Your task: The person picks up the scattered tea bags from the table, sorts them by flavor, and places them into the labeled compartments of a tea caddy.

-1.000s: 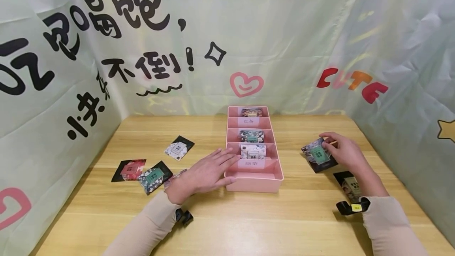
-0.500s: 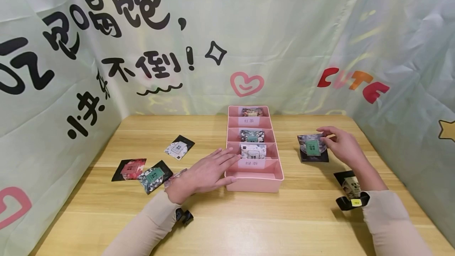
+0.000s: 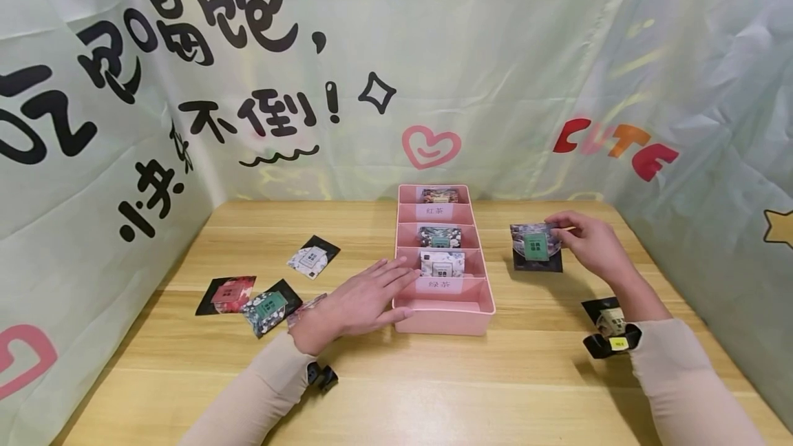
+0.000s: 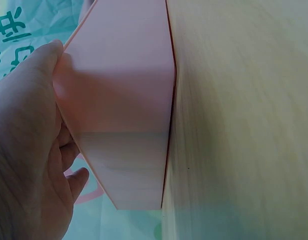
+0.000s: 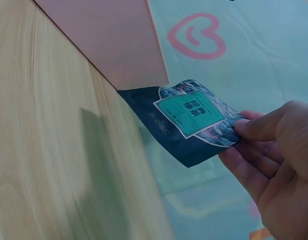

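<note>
Between thumb and fingers my right hand [image 3: 588, 246] pinches the upper right corner of a dark tea bag packet [image 3: 535, 246] with a green label. In the right wrist view the packet [image 5: 194, 117] hangs above the wooden table. My left hand [image 3: 365, 298] rests with extended fingers on the left rim of a pink divided box [image 3: 442, 322]. From the left wrist view, the fingers lie along the top edge of the box's side wall [image 4: 118, 100]. Upright packets stand in the box: a white one [image 3: 442, 265], a green-labelled one [image 3: 438, 237] and one at the back [image 3: 440, 195].
Left of the box lie a white-and-black packet [image 3: 312, 257], a red one [image 3: 226, 294] and a green-labelled one [image 3: 270, 307]. Another packet [image 3: 303, 310] is partly hidden by my left wrist. Beneath my right wrist lies a dark packet [image 3: 610, 319]. Printed cloth walls [image 3: 508, 88] surround the table.
My right hand has lifted the green-labelled packet off the table and moved it left, toward the box, turning it more upright. The left hand has stayed on the rim.
</note>
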`<action>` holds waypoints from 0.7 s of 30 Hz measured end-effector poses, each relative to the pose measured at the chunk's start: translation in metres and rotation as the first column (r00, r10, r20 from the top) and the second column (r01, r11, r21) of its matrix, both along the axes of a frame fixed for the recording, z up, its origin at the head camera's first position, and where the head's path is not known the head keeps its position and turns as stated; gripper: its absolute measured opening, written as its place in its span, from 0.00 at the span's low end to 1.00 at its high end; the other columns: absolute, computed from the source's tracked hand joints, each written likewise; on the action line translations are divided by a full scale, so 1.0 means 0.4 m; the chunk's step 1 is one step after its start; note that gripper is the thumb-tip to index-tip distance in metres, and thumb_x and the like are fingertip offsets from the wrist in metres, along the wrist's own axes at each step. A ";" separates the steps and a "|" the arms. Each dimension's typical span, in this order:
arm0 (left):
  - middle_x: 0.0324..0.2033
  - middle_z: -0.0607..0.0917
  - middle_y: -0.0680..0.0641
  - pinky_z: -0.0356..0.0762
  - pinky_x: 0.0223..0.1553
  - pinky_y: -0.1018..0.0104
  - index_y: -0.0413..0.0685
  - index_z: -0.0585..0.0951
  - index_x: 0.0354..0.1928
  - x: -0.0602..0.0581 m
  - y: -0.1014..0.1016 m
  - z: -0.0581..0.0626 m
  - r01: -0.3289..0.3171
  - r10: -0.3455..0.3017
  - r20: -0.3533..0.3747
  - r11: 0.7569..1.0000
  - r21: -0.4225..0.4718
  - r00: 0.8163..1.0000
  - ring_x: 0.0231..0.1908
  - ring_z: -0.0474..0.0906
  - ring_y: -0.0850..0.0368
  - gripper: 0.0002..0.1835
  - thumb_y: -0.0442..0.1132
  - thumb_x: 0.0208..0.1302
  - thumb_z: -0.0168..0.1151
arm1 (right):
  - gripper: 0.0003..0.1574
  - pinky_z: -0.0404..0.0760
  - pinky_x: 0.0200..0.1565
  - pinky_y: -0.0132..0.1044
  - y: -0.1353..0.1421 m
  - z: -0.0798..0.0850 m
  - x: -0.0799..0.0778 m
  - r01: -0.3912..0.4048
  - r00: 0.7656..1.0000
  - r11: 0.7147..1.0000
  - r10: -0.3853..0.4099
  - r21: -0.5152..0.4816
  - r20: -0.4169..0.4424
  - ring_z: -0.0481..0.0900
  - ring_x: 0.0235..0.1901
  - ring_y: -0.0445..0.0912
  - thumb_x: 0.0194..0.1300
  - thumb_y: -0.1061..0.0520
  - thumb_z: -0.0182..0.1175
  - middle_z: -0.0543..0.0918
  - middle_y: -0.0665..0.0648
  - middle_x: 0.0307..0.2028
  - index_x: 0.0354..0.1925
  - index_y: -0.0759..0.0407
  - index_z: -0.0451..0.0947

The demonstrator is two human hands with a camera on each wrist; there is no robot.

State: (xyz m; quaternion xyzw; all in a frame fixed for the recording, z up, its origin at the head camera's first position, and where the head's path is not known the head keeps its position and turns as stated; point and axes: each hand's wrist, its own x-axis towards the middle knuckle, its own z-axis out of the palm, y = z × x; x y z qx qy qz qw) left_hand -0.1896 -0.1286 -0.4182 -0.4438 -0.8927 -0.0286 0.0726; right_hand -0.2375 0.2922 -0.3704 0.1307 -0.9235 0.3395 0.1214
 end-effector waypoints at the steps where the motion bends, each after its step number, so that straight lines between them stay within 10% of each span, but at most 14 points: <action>1: 0.74 0.60 0.46 0.42 0.73 0.57 0.48 0.57 0.76 0.000 0.000 0.000 0.000 0.000 -0.001 1.000 -0.001 1.000 0.74 0.46 0.52 0.40 0.67 0.74 0.28 | 0.14 0.79 0.31 0.26 -0.003 0.002 -0.001 -0.001 1.000 1.000 0.001 -0.006 -0.001 0.83 0.38 0.59 0.71 0.62 0.57 0.83 0.64 0.41 0.52 0.65 0.78; 21: 0.74 0.59 0.46 0.41 0.74 0.57 0.48 0.57 0.76 -0.002 0.000 0.002 -0.007 0.007 0.013 1.000 -0.016 1.000 0.75 0.44 0.52 0.40 0.67 0.74 0.29 | 0.14 0.78 0.32 0.20 -0.076 0.030 -0.007 -0.032 0.995 0.996 0.024 -0.085 -0.094 0.85 0.36 0.48 0.72 0.62 0.57 0.83 0.63 0.42 0.53 0.64 0.79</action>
